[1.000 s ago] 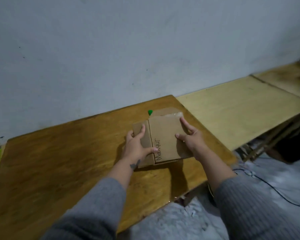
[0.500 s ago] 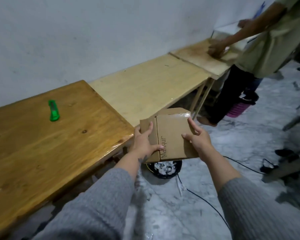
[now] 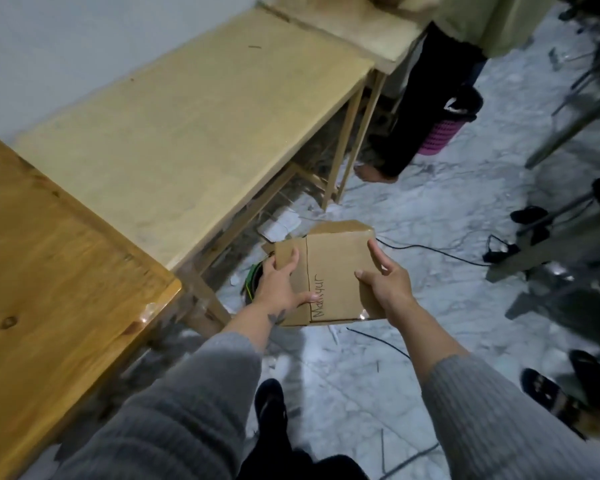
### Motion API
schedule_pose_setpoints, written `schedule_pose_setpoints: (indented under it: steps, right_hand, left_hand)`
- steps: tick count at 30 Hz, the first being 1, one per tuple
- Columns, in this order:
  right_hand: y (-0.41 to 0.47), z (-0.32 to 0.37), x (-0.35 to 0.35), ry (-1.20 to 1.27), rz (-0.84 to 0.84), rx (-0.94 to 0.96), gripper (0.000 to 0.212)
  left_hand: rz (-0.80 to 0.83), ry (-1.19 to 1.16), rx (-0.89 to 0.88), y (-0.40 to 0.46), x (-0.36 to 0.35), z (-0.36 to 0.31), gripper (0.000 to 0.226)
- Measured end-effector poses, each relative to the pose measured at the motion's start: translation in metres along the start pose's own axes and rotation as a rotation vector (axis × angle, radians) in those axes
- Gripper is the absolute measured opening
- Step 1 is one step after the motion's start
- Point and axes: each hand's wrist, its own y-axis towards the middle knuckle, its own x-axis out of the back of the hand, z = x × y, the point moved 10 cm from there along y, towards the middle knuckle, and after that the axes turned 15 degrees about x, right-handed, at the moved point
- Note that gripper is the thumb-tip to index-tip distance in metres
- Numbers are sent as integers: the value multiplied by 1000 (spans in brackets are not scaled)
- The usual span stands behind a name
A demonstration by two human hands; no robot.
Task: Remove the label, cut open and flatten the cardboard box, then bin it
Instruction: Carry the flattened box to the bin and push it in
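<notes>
Clutching the flattened cardboard box (image 3: 329,271), both hands' grip holds above a mostly hidden bin (image 3: 253,282).

One handwritten word in dark marker on the flattened cardboard box (image 3: 329,271), running sideways along a drawn line near its left fold; reads roughly "Mariyur", middle letters unclear. Left hand (image 3: 278,285) thumb tip lies just beside the first letter; right hand (image 3: 385,285) grips the opposite edge, clear of the writing. No other text, brand, number or sign is legible anywhere.
</notes>
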Motion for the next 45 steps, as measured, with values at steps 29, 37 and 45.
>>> schedule_pose_setpoints:
  steps: [29, 37, 45]
  right_hand:
    - [279, -401, -164, -449, 235, 205, 69]
    - [264, -410, -196, -782, 376, 257, 70]
    - [267, -439, -215, -975, 423, 236, 63]
  left_hand:
    - [46, -231, 242, 487, -274, 202, 122]
    - [99, 29, 311, 448, -270, 185, 94]
    - [166, 180, 318, 475, -297, 211, 98]
